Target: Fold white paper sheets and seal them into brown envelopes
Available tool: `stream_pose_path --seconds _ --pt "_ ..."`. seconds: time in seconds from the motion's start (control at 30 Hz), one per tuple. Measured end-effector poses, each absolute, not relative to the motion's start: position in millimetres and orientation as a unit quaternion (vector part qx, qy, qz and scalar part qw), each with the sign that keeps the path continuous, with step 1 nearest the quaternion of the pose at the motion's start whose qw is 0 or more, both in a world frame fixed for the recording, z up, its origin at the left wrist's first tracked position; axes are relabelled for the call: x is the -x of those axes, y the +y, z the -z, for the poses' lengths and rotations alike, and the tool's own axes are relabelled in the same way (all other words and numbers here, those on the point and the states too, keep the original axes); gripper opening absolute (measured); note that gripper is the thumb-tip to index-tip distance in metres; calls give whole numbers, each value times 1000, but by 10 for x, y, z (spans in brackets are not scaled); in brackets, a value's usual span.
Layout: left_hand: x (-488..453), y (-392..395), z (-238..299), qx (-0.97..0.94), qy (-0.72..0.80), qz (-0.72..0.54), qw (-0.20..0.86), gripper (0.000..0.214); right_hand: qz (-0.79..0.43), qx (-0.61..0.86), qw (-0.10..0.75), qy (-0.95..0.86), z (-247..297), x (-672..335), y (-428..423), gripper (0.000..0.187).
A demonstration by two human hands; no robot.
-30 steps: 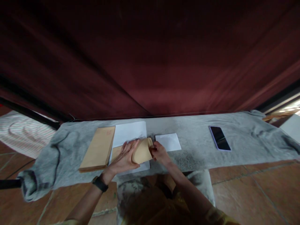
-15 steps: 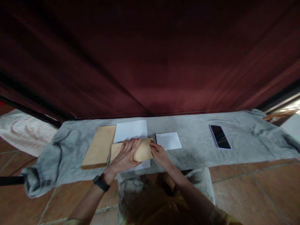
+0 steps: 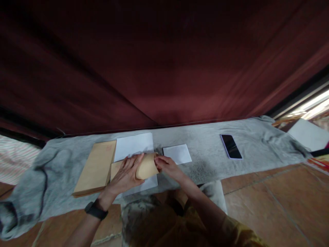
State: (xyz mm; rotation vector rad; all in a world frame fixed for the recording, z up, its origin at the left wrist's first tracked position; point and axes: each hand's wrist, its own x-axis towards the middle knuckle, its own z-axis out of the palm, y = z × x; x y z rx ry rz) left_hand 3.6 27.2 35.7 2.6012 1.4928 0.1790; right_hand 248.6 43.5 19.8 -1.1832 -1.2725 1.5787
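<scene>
A brown paper envelope (image 3: 146,167) lies over white paper, its right part bent up in a curve. My left hand (image 3: 128,174), with a black watch on the wrist, lies across the envelope, fingers at the far side and thumb at the near edge, holding it. At the envelope's right end, my right hand (image 3: 166,166) is closed on the edge; its fingertips are partly hidden. Beneath the envelope are large white sheets (image 3: 135,143). Left of them rests a stack of brown envelopes (image 3: 95,164).
A small stack of white paper (image 3: 177,154) lies right of my hands. Farther right is a phone (image 3: 231,146) with a purple edge. Everything rests on a grey cloth (image 3: 203,137) over a narrow surface. A dark red curtain (image 3: 164,85) hangs behind it.
The view has turned a little to the right, so things appear shifted left. Both hands stay on the envelope, and its right part looks slightly more curled.
</scene>
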Motion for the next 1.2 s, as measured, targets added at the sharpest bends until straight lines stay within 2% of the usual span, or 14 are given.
stream_pose_path --seconds 0.13,0.23,0.47,0.67,1.0,1.2 --pt "-33 339 -348 -857 504 -49 94 115 -283 648 362 -607 -89 -3206 466 32" --pt "-25 375 -318 -854 508 -45 108 115 -133 683 319 -643 12 -3593 471 38" --pt "-20 406 -307 -845 516 -33 134 119 -133 525 234 -807 202 -3316 375 37" --pt "-5 413 -297 -841 519 -17 149 120 -110 538 224 -805 282 -3070 483 38" --pt "-21 417 -253 -836 525 -3 160 120 -104 564 202 -794 293 -3072 411 58" --pt "5 421 -235 -837 522 1 162 120 -110 566 203 -791 300 -3193 409 58"
